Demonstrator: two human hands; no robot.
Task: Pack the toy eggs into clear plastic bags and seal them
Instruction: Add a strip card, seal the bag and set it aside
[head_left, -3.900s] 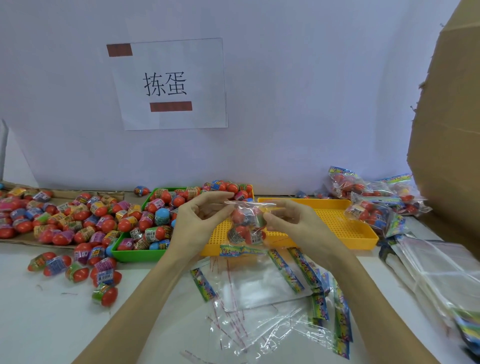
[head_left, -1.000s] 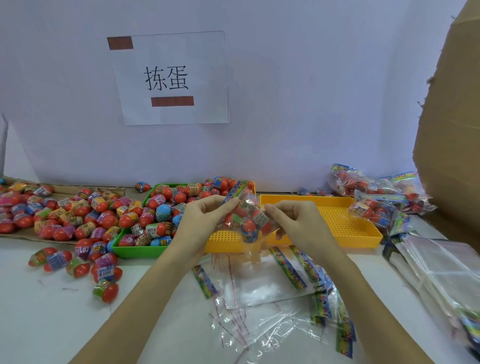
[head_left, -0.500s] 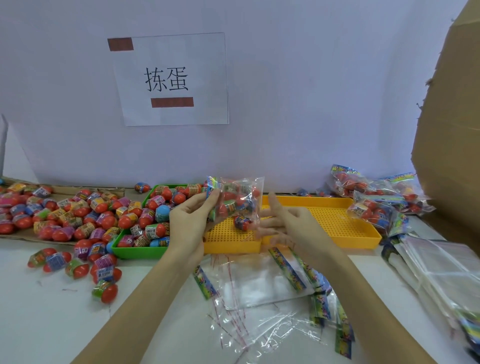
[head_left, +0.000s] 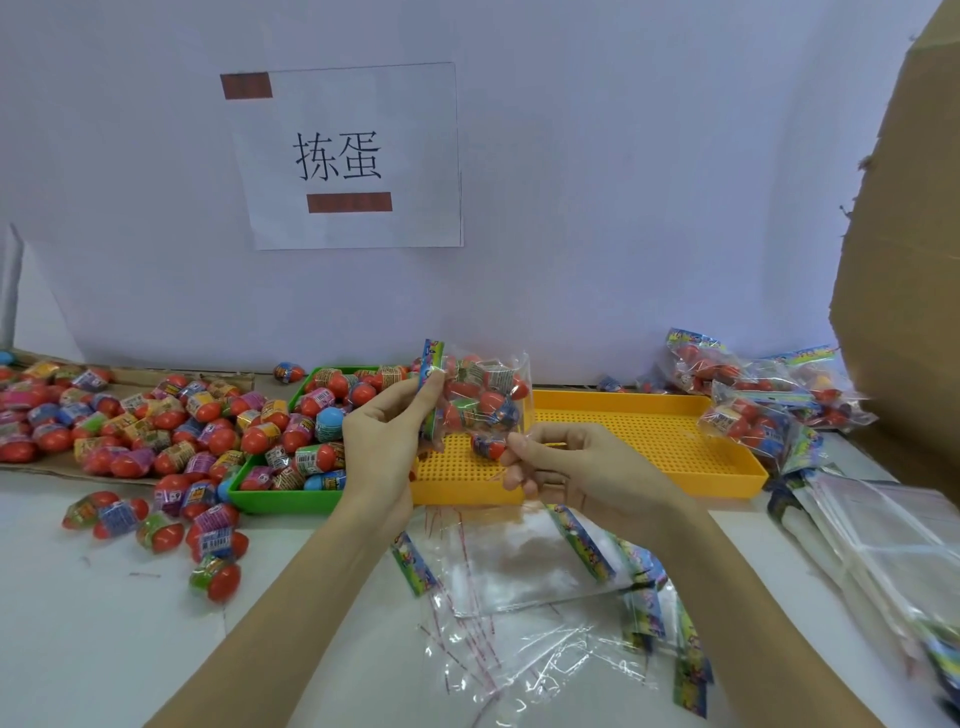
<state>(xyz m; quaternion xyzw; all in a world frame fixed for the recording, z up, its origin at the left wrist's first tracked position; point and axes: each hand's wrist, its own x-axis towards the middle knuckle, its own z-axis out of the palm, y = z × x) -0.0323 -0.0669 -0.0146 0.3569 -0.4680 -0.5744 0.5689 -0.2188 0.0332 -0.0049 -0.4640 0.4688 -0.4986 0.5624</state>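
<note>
A clear plastic bag (head_left: 480, 397) filled with several red toy eggs hangs above the yellow tray (head_left: 649, 441). My left hand (head_left: 387, 441) pinches its coloured header edge on the left side. My right hand (head_left: 561, 465) sits just below the bag's lower right corner, fingers curled and pinching a thin clear strip by the bag's bottom edge. Loose toy eggs (head_left: 156, 426) cover the table at the left and fill a green tray (head_left: 291, 496). Empty clear bags (head_left: 519, 566) with coloured headers lie on the table under my forearms.
Filled bags (head_left: 753, 395) are piled at the back right past the yellow tray. A stack of empty bags (head_left: 883, 540) lies at the right edge beside a cardboard box (head_left: 909, 260). Peeled red-lined strips (head_left: 467, 639) litter the near table. A paper sign (head_left: 343, 156) hangs on the wall.
The bag went from being held by both hands at its top to hanging sideways from my left hand. My right hand let go and now pinches a strip at the bag's lower corner.
</note>
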